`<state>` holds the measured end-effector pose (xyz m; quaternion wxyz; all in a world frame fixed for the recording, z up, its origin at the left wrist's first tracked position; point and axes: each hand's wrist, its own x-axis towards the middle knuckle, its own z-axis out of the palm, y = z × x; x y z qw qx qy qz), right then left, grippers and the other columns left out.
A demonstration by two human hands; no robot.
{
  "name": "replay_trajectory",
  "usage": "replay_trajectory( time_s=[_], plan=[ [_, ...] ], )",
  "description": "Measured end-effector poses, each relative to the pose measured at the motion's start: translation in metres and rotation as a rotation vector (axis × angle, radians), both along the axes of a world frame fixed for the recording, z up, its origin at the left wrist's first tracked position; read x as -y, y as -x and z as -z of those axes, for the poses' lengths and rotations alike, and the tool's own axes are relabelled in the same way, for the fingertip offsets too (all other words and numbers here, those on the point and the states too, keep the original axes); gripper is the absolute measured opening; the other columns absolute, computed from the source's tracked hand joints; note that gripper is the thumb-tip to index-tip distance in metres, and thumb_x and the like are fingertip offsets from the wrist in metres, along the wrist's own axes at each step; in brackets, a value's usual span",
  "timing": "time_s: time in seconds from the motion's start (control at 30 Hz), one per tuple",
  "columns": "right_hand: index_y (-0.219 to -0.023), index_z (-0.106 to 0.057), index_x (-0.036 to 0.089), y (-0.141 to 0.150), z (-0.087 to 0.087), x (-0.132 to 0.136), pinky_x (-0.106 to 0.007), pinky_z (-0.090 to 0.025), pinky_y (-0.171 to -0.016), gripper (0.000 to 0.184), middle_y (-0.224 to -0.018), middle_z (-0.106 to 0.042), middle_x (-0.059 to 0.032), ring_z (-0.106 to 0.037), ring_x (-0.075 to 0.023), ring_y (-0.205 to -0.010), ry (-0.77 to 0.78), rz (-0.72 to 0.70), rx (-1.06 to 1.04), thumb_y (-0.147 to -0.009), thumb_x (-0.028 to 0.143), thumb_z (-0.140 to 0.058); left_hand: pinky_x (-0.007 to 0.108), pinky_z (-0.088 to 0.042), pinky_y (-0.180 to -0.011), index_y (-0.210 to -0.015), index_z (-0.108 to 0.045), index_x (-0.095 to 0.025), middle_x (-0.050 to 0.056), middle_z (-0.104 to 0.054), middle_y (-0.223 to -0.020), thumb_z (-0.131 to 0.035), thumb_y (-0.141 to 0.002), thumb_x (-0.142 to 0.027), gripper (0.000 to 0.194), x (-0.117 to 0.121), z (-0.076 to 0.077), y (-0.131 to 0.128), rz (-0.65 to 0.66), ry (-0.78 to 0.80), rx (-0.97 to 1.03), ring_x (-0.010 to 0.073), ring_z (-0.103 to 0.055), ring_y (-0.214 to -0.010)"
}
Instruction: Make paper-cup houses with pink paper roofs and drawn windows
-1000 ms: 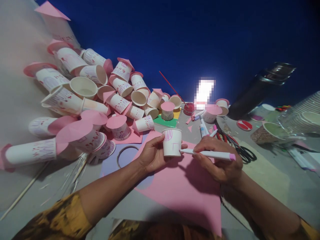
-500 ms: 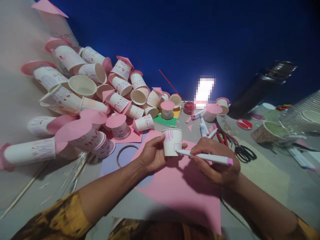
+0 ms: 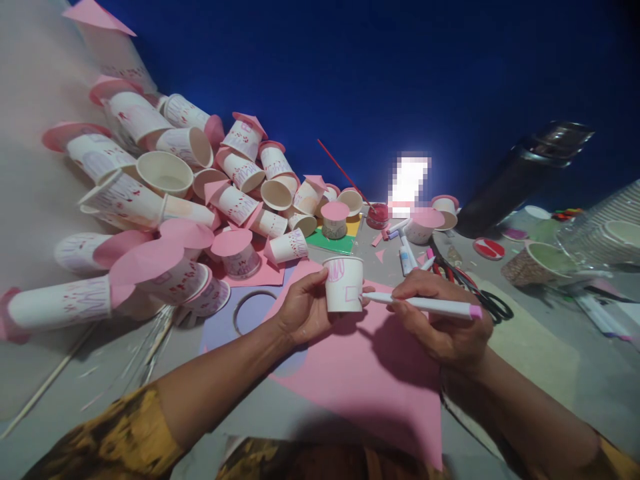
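Head view: left hand [image 3: 303, 310] grips a paper cup [image 3: 344, 285]; right hand [image 3: 443, 320] pinches a marker [image 3: 423, 305] against it.

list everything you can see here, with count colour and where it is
paper cup: one, white with pink marks, held upright over the pink sheet
marker: one, white with pink end, tip at the cup's side
pink sheet: one, pink, under both hands
decorated cups: many, white with pink lids, heaped at left
scissors: one pair, red and black handles, right of the hands
paint pot: one, red, centre back
flask: one, dark, right back
stacked cups: a stack, white, far right
left hand: grips the paper cup
right hand: grips the marker
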<state>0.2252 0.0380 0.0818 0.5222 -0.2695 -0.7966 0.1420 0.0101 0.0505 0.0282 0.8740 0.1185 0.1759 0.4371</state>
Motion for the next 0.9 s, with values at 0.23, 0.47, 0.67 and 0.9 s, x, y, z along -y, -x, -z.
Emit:
replay_trajectory(
  time_s=[0.23,0.47,0.67,0.9],
  plan=[
    [-0.100,-0.070,0.020,0.0025,0.0006,0.0006,-0.032,-0.052,-0.057,0.020,-0.076,-0.074,-0.0050,-0.067,-0.0190,-0.062,-0.032,-0.058,-0.001,-0.086,0.006,-0.066,0.051,-0.051,-0.098,-0.123,-0.064,-0.003,0.022,-0.079,-0.102,-0.058,-0.092,-0.029,0.042,-0.0004,0.0031,-0.0031,0.009,-0.016,-0.011,0.0338,-0.076,-0.095],
    [-0.097,-0.071,0.020,0.0040,-0.0023,0.0007,-0.031,-0.051,-0.056,0.016,-0.076,-0.075,-0.0052,-0.068,-0.0184,-0.062,-0.058,-0.084,0.055,-0.088,0.007,-0.064,0.055,-0.049,-0.102,-0.129,-0.061,-0.003,0.021,-0.080,-0.099,-0.059,-0.090,-0.028,0.046,0.0001,0.0038,-0.0040,-0.019,-0.046,-0.066,0.0372,-0.075,-0.103],
    [-0.091,-0.069,0.020,0.0014,-0.0015,0.0005,-0.030,-0.049,-0.053,0.013,-0.072,-0.072,-0.0041,-0.064,-0.0176,-0.058,-0.043,-0.011,0.077,-0.089,0.010,-0.062,0.050,-0.052,-0.097,-0.120,-0.066,-0.003,0.024,-0.079,-0.107,-0.059,-0.092,-0.030,0.040,0.0002,0.0016,-0.0050,-0.010,-0.045,-0.050,0.0340,-0.076,-0.096],
    [-0.088,-0.067,0.021,-0.0008,0.0006,-0.0004,-0.030,-0.047,-0.052,0.011,-0.069,-0.070,-0.0023,-0.062,-0.0167,-0.056,-0.012,0.022,0.060,-0.088,0.010,-0.064,0.051,-0.050,-0.100,-0.121,-0.066,-0.004,0.021,-0.079,-0.107,-0.057,-0.093,-0.030,0.039,0.0000,0.0031,-0.0018,0.022,-0.008,0.013,0.0337,-0.076,-0.100]
  ],
)
